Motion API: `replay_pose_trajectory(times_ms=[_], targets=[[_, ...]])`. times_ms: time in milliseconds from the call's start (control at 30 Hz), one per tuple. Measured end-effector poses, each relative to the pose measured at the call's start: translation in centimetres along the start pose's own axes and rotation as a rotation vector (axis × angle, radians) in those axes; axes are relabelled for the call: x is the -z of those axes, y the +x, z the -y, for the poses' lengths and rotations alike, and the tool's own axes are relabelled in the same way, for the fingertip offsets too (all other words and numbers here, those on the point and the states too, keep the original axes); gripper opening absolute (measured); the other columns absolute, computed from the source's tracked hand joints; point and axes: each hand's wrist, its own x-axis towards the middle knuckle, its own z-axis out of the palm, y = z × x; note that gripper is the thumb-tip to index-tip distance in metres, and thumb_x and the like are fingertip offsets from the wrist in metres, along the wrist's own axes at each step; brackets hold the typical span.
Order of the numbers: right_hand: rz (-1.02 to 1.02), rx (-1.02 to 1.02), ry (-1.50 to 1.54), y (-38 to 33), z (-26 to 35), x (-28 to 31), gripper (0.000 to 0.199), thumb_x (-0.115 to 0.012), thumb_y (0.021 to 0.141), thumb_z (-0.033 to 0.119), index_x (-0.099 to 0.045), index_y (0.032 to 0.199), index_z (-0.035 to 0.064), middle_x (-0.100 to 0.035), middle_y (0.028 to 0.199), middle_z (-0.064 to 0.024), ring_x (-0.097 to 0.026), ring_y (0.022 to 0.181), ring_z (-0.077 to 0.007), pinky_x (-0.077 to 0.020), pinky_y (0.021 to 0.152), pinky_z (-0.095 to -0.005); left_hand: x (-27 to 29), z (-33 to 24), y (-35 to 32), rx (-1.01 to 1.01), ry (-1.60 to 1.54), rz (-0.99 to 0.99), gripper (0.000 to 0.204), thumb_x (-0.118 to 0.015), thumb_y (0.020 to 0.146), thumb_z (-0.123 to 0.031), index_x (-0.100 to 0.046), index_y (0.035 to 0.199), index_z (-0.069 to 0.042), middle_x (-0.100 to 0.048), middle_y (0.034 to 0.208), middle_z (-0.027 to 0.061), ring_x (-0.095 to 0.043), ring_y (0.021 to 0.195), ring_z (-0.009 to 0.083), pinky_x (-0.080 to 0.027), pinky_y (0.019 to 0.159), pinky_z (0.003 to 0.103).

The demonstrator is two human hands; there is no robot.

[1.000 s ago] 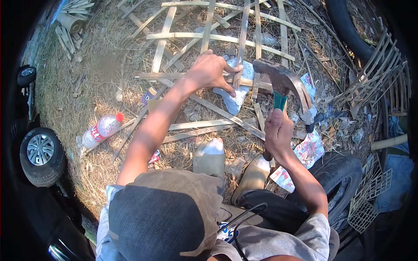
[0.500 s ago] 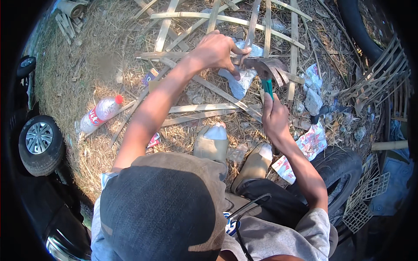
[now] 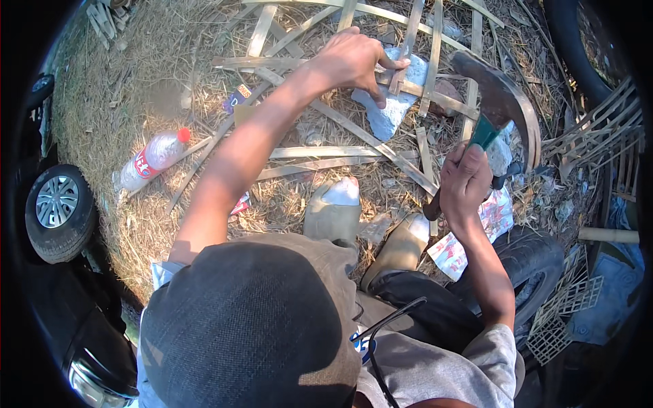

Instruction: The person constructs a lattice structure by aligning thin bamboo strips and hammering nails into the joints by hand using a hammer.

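Observation:
My right hand [image 3: 465, 178] is wrapped around the handle of a claw hammer [image 3: 493, 95], whose dark metal head is raised above the ground; green shows on the handle just below the head. My left hand [image 3: 355, 60] reaches forward, thumb and fingers gripping a flat wooden slat [image 3: 408, 87] where it crosses an upright one [image 3: 410, 37]. Under that crossing lies a pale, jagged stone [image 3: 388, 122]. The slats belong to an open lattice of thin strips spread over dry grass. Part of the gripped slat is hidden by my left hand.
A plastic bottle with a red cap [image 3: 153, 160] lies to the left. Parked at the left edge is a dark vehicle with a wheel [image 3: 61, 207]. A loose tyre [image 3: 530, 272], printed wrapper [image 3: 496, 211] and woven basketwork [image 3: 598, 132] are on the right. My shoes [image 3: 332, 214] stand near the slats.
The hammer has swung up and to the right, away from the slat crossing, with my right hand. My left hand keeps its grip on the slat; the view has shifted slightly.

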Motion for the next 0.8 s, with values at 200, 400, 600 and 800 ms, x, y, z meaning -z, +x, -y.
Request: replay_pose_trajectory(times_ms=[200,400,600,800], targets=[[0.147,0.035,-0.399,0.9,-0.9,-2.2,0.04,-0.045,0.11,0.029,-0.052,0.088,-0.0034,-0.051,0.057,-0.0218,-0.051,0.045,-0.027,-0.0386,0.049,-0.0443,-0.6,0.4,0.8,-0.088,0.009,-0.106,0.075,-0.091,0.058,-0.048,-0.071,0.128,-0.028,-0.048,0.048,0.0093,-0.06,0.055,0.026,-0.049,0.077,0.04],[-0.083,0.19,0.006,0.9,3.1,0.0,0.046,-0.043,0.11,0.036,-0.053,0.085,-0.0016,-0.045,0.053,-0.0065,-0.045,0.046,-0.0122,-0.0346,0.045,-0.0301,-0.6,0.2,0.0,0.023,-0.023,-0.047,0.071,-0.091,0.058,-0.046,-0.073,0.125,-0.029,-0.05,0.048,0.0095,-0.061,0.055,0.0262,-0.05,0.07,0.04],[0.156,-0.014,-0.458,-0.2,-1.4,-1.9,0.045,-0.042,0.11,0.036,-0.053,0.085,-0.0009,-0.047,0.058,-0.009,-0.048,0.053,-0.017,-0.0387,0.05,-0.0382,0.5,-0.7,1.0,-0.038,-0.024,-0.043,0.071,-0.091,0.058,-0.044,-0.073,0.125,-0.029,-0.051,0.048,0.0101,-0.062,0.056,0.0258,-0.05,0.067,0.041],[-0.145,0.109,0.095,2.0,6.2,0.4,0.049,-0.037,0.11,0.043,-0.049,0.083,0.0032,-0.047,0.06,0.0014,-0.044,0.052,-0.0062,-0.034,0.047,-0.0247,0.5,1.0,-0.1,-0.035,-0.144,-0.001,0.071,-0.092,0.058,-0.048,-0.076,0.118,-0.013,-0.072,0.075,0.0149,-0.071,0.07,0.0277,-0.053,0.071,0.039]])
